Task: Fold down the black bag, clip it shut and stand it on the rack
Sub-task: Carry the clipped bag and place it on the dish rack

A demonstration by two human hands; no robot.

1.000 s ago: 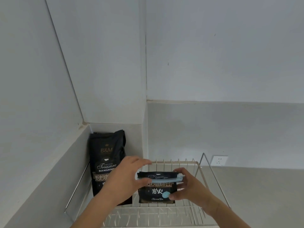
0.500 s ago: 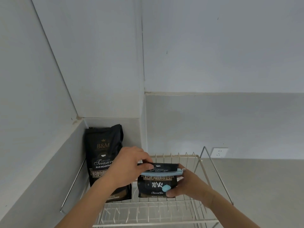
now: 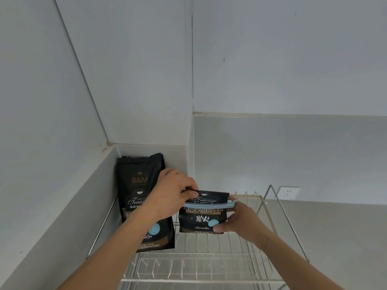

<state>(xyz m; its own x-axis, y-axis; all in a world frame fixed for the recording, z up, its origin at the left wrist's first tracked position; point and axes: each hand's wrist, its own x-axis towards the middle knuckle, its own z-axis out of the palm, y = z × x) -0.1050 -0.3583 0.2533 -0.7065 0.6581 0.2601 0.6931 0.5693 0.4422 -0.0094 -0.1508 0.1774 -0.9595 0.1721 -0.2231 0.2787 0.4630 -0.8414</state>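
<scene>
A small black bag [image 3: 200,219] with its top folded down stands upright on the wire rack [image 3: 209,266]. A light blue clip [image 3: 209,204] runs across the fold. My left hand [image 3: 169,195] pinches the folded top at its left corner. My right hand [image 3: 238,221] grips the bag's right side, thumb on its front near a blue round label, fingers by the clip's right end.
A taller black coffee bag [image 3: 138,197] stands on the rack's left end, in the wall corner, just left of my left forearm. The rack's raised wire side [image 3: 280,208] is on the right. A white wall socket [image 3: 289,192] sits behind it.
The view has tilted and the bag with both hands sits a little lower on the rack. My left thumb and fingers have shifted onto the top's left corner. The clip stays across the fold.
</scene>
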